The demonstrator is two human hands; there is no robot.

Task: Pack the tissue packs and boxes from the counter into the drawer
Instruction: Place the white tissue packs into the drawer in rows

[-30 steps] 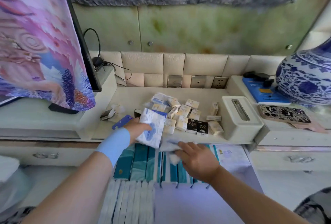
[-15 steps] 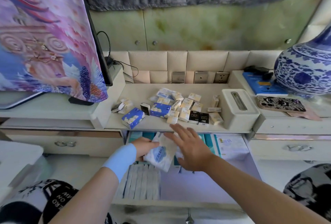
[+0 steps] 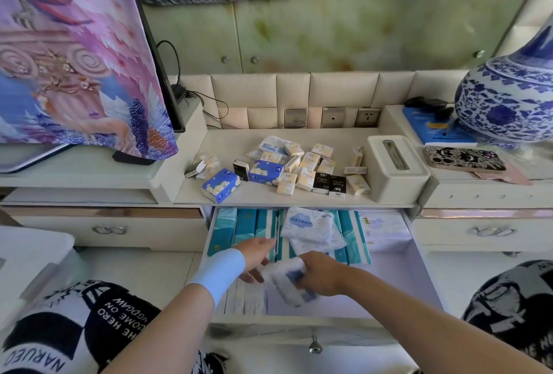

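White soft pack (image 3: 287,284), pinched by right hand (image 3: 321,276) beside open left hand (image 3: 254,257), should settle flat on the drawer (image 3: 398,284) floor.

Teal packs (image 3: 246,230) in drawer, blue-floral pack (image 3: 220,185) on counter, blue/white patterned vase (image 3: 508,104).

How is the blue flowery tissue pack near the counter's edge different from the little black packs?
The blue flowery pack is bigger and has white flowers; the black packs are small and dark with white writing. It lies alone at the left; they sit in the pile. Both rest on the counter, not yet in the drawer.
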